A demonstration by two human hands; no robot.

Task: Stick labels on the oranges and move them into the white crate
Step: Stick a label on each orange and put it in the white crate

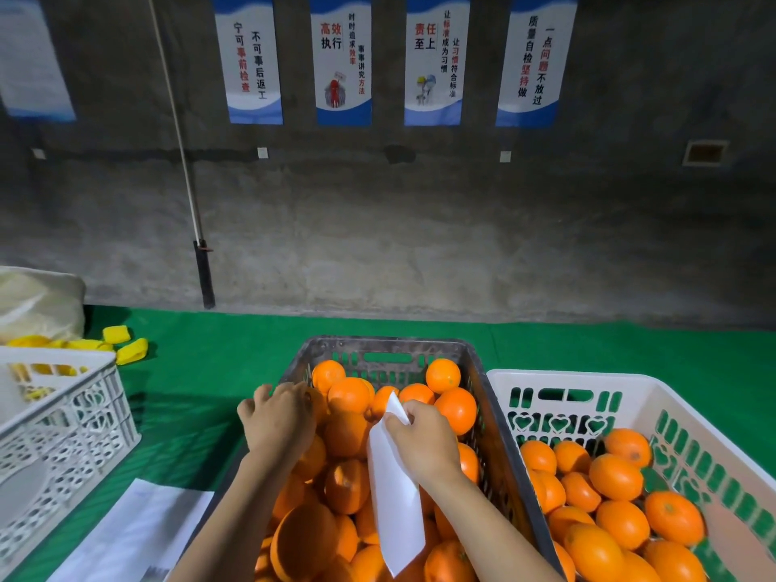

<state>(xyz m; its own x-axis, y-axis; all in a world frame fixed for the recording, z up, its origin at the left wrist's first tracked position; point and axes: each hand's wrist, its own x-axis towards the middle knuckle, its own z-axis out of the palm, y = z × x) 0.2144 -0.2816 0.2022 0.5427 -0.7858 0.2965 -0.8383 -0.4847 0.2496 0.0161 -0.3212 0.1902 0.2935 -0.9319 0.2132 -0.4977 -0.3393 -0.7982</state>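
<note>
A dark grey crate in front of me is heaped with oranges. My left hand reaches into its left side, fingers curled over an orange by the crate wall. My right hand pinches a white strip of label backing paper that hangs down over the oranges. To the right stands a white crate with several oranges in it.
A second white crate stands at the left on the green table cover, with yellow foam sleeves behind it. White paper sheets lie at the front left. A concrete wall with posters rises behind the table.
</note>
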